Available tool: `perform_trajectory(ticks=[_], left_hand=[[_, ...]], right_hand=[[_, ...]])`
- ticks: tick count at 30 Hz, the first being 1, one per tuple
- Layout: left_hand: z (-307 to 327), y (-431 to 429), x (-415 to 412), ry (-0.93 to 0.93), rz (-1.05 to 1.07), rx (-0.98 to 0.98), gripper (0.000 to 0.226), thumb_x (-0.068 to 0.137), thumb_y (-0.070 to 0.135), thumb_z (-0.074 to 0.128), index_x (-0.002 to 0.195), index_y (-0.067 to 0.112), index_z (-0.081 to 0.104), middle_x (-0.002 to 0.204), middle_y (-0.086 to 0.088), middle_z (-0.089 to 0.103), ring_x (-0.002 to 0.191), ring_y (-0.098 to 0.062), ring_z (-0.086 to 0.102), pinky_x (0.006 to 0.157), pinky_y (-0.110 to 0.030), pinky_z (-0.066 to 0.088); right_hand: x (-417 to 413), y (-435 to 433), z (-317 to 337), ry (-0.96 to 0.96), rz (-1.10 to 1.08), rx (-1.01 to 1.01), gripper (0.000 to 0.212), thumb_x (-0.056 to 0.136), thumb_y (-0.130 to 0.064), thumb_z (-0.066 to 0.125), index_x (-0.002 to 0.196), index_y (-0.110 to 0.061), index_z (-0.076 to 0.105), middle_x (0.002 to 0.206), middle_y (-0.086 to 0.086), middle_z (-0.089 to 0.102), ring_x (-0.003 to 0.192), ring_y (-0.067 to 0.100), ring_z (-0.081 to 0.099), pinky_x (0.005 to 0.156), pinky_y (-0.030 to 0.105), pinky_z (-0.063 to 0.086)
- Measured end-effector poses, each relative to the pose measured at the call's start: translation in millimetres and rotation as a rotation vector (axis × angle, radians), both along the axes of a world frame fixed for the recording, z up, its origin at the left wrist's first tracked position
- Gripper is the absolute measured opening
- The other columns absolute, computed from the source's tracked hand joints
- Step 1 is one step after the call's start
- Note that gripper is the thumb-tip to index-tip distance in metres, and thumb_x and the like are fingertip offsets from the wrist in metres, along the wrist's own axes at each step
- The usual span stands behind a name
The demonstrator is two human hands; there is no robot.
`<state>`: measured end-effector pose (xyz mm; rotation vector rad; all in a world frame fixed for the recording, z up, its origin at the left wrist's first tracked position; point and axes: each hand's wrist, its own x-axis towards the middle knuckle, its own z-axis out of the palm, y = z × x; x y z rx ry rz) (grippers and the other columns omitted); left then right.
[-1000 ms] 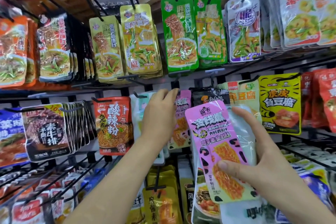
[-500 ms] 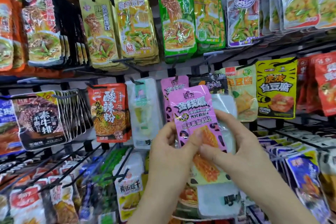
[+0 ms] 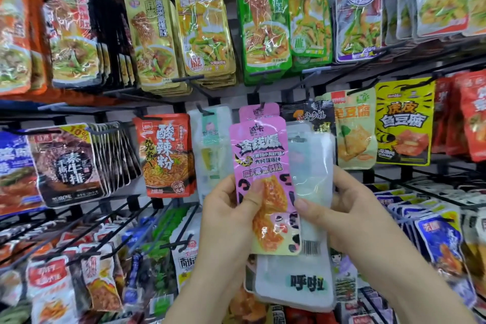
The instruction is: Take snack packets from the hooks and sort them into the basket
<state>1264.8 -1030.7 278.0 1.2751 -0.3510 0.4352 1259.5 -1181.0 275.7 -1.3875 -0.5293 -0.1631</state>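
Close in front of the rack, both hands are busy: my left hand (image 3: 226, 218) pinches the pink snack packet (image 3: 263, 181) low down, and my right hand (image 3: 349, 213) grips the white packet (image 3: 313, 166) just behind it. Both are off the hooks (image 3: 189, 79), where plenty more hang. No basket in view, so I reckon the sorting is yet to do.

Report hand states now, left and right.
Left hand: closed, pinching the pink packet.
Right hand: closed, gripping the pale packet behind the pink one.
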Motion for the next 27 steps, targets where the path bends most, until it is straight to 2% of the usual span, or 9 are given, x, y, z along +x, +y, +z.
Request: perform_trajectory(ticks=[2, 9, 13, 17, 20, 22, 23, 25, 27], left_hand=[[1, 3, -2, -0.004, 0.006, -0.009, 0.030, 0.077, 0.023, 0.063, 0.104, 0.012, 0.069, 0.095, -0.007, 0.075, 0.084, -0.024, 0.073, 0.068, -0.034, 0.060], [-1, 19, -9, -0.088, 0.226, -0.019, 0.019, 0.083, 0.029, 0.061, 0.097, 0.023, 0.072, 0.094, -0.003, 0.075, 0.089, -0.026, 0.071, 0.080, -0.045, 0.056], [-1, 50, -8, -0.156, 0.415, 0.063, 0.042, 0.087, 0.028, 0.059, 0.128, 0.033, 0.052, 0.124, 0.006, 0.065, 0.113, -0.015, 0.062, 0.099, -0.048, 0.048], [-1, 69, -12, -0.246, 0.433, 0.256, 0.077, 0.094, 0.007, 0.054, 0.138, 0.061, 0.022, 0.151, 0.006, 0.038, 0.136, -0.018, 0.041, 0.109, -0.054, 0.036], [3, 77, -18, -0.275, 0.414, 0.320, 0.083, 0.093, -0.001, 0.053, 0.137, 0.064, 0.025, 0.153, 0.024, 0.029, 0.144, -0.009, 0.026, 0.112, -0.055, 0.030], [6, 81, -20, -0.264, 0.336, 0.311, 0.081, 0.090, -0.013, 0.052, 0.132, 0.055, 0.043, 0.139, 0.037, 0.041, 0.137, 0.007, 0.030, 0.112, -0.050, 0.033], [7, 79, -21, -0.248, 0.280, 0.285, 0.080, 0.087, -0.018, 0.052, 0.128, 0.051, 0.051, 0.133, 0.039, 0.046, 0.135, 0.006, 0.035, 0.109, -0.050, 0.038], [9, 70, -19, -0.234, 0.171, 0.274, 0.080, 0.084, -0.022, 0.053, 0.126, 0.045, 0.057, 0.132, 0.036, 0.050, 0.135, -0.003, 0.039, 0.104, -0.050, 0.043], [13, 53, -16, -0.264, 0.139, 0.355, 0.079, 0.082, -0.021, 0.057, 0.131, 0.041, 0.053, 0.135, 0.030, 0.050, 0.130, 0.009, 0.040, 0.104, -0.030, 0.043]], right_hand=[[2, 4, -3, 0.004, -0.029, 0.045, 0.040, 0.075, -0.015, 0.070, 0.112, -0.030, 0.066, 0.097, 0.007, 0.075, 0.087, 0.029, 0.073, 0.077, 0.049, 0.058], [2, 25, -15, 0.057, -0.120, 0.269, 0.041, 0.078, -0.012, 0.067, 0.114, -0.027, 0.058, 0.087, 0.006, 0.076, 0.073, 0.024, 0.073, 0.056, 0.036, 0.058], [-3, 29, -16, 0.071, -0.154, 0.358, 0.039, 0.082, -0.005, 0.064, 0.115, -0.024, 0.054, 0.084, 0.004, 0.076, 0.069, 0.020, 0.073, 0.049, 0.029, 0.056], [-8, 30, -17, 0.045, -0.240, 0.254, 0.058, 0.082, -0.003, 0.065, 0.124, -0.036, 0.043, 0.079, 0.002, 0.076, 0.065, 0.020, 0.073, 0.047, 0.029, 0.056], [-10, 26, -19, -0.123, -0.359, -0.002, 0.079, 0.085, -0.005, 0.066, 0.129, -0.060, 0.030, 0.082, -0.009, 0.075, 0.059, 0.017, 0.068, 0.054, 0.030, 0.056], [-10, 24, -19, -0.246, -0.419, -0.168, 0.069, 0.087, -0.007, 0.065, 0.120, -0.064, 0.044, 0.094, -0.023, 0.071, 0.055, 0.013, 0.061, 0.061, 0.029, 0.055], [-9, 23, -17, -0.276, -0.446, -0.241, 0.056, 0.087, -0.009, 0.065, 0.107, -0.061, 0.057, 0.096, -0.030, 0.068, 0.053, 0.008, 0.055, 0.062, 0.020, 0.049], [-6, 25, -13, -0.244, -0.471, -0.255, 0.038, 0.087, -0.006, 0.065, 0.077, -0.041, 0.074, 0.081, -0.029, 0.069, 0.048, 0.002, 0.051, 0.049, 0.008, 0.037], [-5, 27, -8, -0.184, -0.446, -0.203, 0.042, 0.087, -0.002, 0.062, 0.064, -0.034, 0.076, 0.066, -0.019, 0.070, 0.047, 0.002, 0.053, 0.046, 0.009, 0.039]])
